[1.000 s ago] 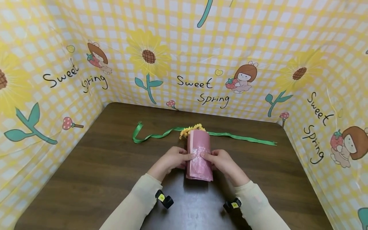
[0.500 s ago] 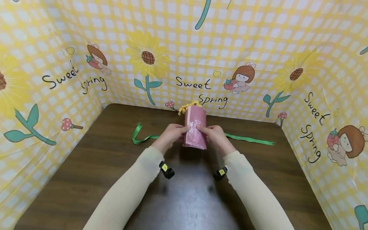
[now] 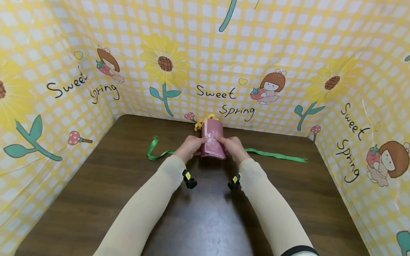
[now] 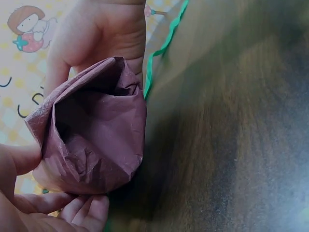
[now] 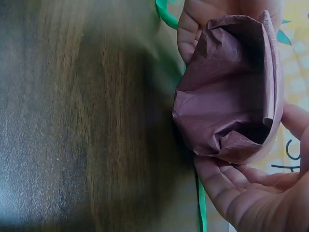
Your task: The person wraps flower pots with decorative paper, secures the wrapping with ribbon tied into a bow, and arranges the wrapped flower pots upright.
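Observation:
A small bouquet wrapped in pink paper (image 3: 214, 142) is held between both hands near the back of the table. Yellow flowers (image 3: 199, 124) peek out at its far end. My left hand (image 3: 191, 145) grips the wrap from the left, and my right hand (image 3: 233, 145) grips it from the right, both thumbs on top. Both wrist views look into the open lower end of the paper wrap (image 4: 104, 130), creased and folded over at one side. Behind the hands lies a green ribbon (image 3: 275, 155), its middle hidden by the bouquet and hands.
The dark wooden table (image 3: 198, 220) is bordered at the back and sides by a yellow checked cloth (image 3: 208, 53) printed with flowers and words. Black wrist cameras (image 3: 190, 180) sit on both sleeves.
Both hands have carried the bouquet away from the body toward the back of the table, over the ribbon's middle. In the last half second it has shifted slightly left and tilted.

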`<state>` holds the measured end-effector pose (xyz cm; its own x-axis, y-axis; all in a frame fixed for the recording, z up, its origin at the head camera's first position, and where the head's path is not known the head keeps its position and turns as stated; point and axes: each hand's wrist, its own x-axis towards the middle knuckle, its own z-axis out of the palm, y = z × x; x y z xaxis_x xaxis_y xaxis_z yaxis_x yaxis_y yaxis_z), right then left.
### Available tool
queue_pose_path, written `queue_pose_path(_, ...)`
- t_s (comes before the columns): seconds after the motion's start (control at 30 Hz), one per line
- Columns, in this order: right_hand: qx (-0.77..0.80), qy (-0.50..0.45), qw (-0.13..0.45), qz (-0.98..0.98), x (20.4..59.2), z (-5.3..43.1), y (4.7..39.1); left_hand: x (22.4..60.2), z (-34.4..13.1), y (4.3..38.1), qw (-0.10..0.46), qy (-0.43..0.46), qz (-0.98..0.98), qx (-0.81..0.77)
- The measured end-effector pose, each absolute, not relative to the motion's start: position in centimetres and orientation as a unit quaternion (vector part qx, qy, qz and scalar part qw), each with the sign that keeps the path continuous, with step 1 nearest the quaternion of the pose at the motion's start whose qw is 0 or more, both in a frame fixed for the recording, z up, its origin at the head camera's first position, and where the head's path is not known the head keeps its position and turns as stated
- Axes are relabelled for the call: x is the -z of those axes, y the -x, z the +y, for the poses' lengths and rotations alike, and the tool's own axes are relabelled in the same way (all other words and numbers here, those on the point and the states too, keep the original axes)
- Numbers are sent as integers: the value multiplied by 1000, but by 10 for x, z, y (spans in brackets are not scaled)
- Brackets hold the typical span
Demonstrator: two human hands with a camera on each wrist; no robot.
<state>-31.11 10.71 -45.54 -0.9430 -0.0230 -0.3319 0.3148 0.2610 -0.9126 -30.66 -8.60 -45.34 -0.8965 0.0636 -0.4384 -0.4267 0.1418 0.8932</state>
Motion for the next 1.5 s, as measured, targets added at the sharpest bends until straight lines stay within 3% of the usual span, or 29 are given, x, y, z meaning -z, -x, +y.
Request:
queue_pose_path(0.43,565,-82,175,802,454,110,316,455,-89,314,219,126,742,-622)
queue_pose_path(0.87,408,-11,121,905,458,118,323,458,-97,325,144,31,851,-504)
queue_pose_path(1.5,442,-24,144,885,464,119,315,461,-98,316,202,9,825,-527)
